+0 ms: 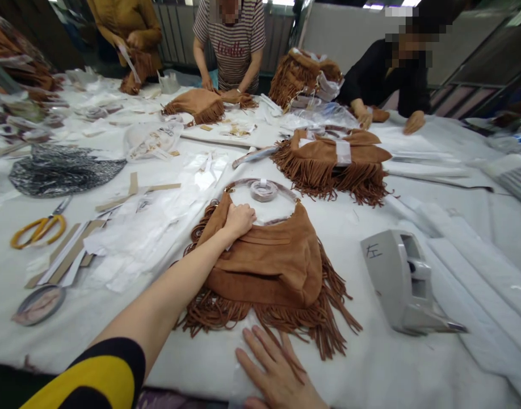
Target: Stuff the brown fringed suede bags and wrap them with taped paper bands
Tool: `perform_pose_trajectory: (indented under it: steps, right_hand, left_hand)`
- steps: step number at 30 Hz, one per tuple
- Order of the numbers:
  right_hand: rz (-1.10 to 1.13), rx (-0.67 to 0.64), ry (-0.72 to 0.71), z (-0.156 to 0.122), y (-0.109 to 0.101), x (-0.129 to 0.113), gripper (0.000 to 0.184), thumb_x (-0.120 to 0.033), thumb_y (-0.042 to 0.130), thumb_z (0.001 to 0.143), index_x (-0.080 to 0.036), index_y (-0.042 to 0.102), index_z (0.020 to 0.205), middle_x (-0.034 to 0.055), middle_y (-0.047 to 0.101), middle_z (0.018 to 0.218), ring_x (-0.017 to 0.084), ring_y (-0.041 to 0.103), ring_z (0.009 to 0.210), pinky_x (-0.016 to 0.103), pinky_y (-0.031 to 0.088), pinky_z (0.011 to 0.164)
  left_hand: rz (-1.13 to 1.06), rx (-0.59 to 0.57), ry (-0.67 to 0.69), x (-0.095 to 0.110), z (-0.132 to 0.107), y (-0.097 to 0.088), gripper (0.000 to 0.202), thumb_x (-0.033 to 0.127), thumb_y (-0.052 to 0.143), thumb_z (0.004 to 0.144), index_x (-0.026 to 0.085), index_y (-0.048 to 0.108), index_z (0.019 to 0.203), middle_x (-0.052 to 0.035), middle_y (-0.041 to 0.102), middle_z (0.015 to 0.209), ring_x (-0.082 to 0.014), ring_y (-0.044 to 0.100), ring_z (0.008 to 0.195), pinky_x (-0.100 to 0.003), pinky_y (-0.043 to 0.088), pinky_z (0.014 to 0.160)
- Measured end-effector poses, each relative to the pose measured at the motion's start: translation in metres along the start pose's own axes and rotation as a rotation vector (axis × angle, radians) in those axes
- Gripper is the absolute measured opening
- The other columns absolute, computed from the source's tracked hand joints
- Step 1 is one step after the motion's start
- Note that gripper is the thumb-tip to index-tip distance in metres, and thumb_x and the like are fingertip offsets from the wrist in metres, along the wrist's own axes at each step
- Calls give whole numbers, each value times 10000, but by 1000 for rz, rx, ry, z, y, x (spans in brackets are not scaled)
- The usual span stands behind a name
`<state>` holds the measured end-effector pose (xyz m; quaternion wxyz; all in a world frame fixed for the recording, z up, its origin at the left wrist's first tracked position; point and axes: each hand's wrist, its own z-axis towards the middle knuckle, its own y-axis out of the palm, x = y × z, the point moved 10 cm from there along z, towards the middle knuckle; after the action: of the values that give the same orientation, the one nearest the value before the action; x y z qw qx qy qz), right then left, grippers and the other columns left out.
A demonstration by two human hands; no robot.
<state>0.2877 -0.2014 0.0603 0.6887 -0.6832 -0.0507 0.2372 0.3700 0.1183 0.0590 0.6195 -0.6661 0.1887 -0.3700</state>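
A brown suede handbag [264,267] with long fringe lies in front of me on the white-covered table. My left hand [240,220] reaches across it, with the fingers closed on its top edge near the left strap end. The strap [281,190] arches away from me, wrapped in clear film. Inside its loop sits a small ring-shaped roll [263,191]. Near the table's front edge, my right hand [275,366] lies with fingers stretched out beside the bag's lower fringe. A few fringe strands [288,355] run over or between those fingers.
A grey tape dispenser [399,281] stands at right. Stacked fringed bags [339,153] lie behind. At left are yellow-handled scissors [39,230], card strips [75,250], a roll [39,305] and black crinkled plastic [62,170]. Several co-workers handle brown pieces across the table.
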Motion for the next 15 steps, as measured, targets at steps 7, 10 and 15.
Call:
perform_pose_trajectory:
  steps: [7, 10, 15]
  right_hand:
    - [-136, 55, -44, -11, 22, -3, 605, -470, 495, 879, -188, 389, 1404, 140, 447, 1410, 284, 376, 1322, 515, 197, 1121]
    - [-221, 138, -59, -4, 15, 6, 552, -530, 446, 896, -205, 470, 1342, 128, 522, 1347, 275, 466, 1253, 488, 314, 1065]
    - [-388, 234, -69, 1, 21, 17, 381, -356, 415, 938, -246, 521, 1287, 66, 575, 1299, 222, 547, 1166, 382, 469, 916]
  left_hand:
    - [-98, 47, -26, -14, 27, -14, 280, 314, 436, 930, 145, 655, 967, -114, 655, 1003, -219, 578, 952, -318, 383, 837]
    - [-146, 82, -35, -19, 40, -20, 263, 321, 470, 918, 152, 671, 933, -97, 674, 957, -204, 587, 911, -286, 404, 809]
    - [-226, 143, -45, -27, 59, -22, 246, 332, 512, 904, 157, 684, 881, -78, 689, 883, -189, 598, 868, -274, 418, 804]
